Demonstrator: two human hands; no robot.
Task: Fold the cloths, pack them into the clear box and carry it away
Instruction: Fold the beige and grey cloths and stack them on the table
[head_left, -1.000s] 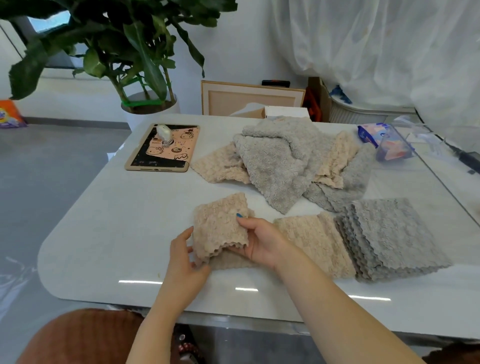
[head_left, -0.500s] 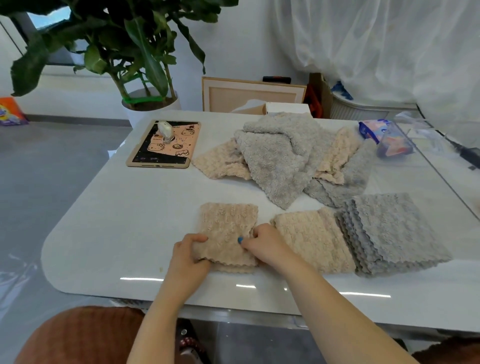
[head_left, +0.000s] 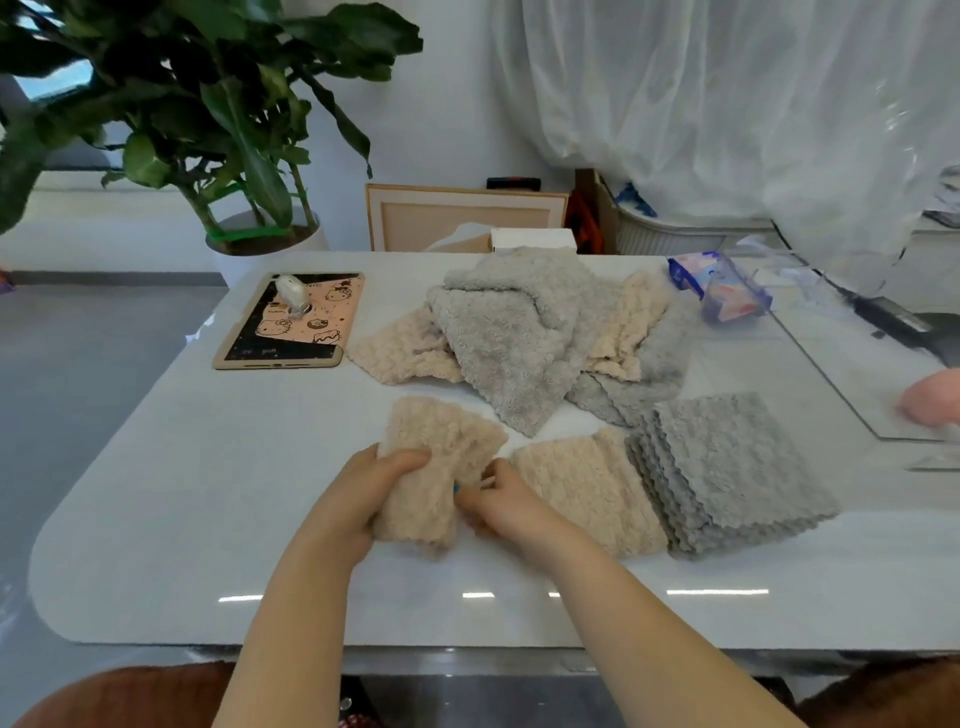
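Note:
A folded beige cloth (head_left: 441, 457) lies near the front of the white table (head_left: 182, 493). My left hand (head_left: 363, 493) grips its left side, fingers curled over the top. My right hand (head_left: 498, 501) pinches its right edge. To the right lie a stack of folded beige cloths (head_left: 582, 478) and a stack of folded grey cloths (head_left: 727, 467). Behind them is a loose heap of grey and beige cloths (head_left: 524, 332). The clear box (head_left: 857, 374) stands at the far right, only partly visible.
A tablet in a cartoon case (head_left: 291, 322) with a small white object on it lies at the back left. A blue and pink packet (head_left: 722, 286) sits at the back right. A potted plant (head_left: 223, 156) stands behind the table. A pink thing (head_left: 935, 400) shows at the right edge.
The beige cloth was laid flat half a second ago; now my left hand has closed over its left side and bunched it, while my right hand stays at its right edge.

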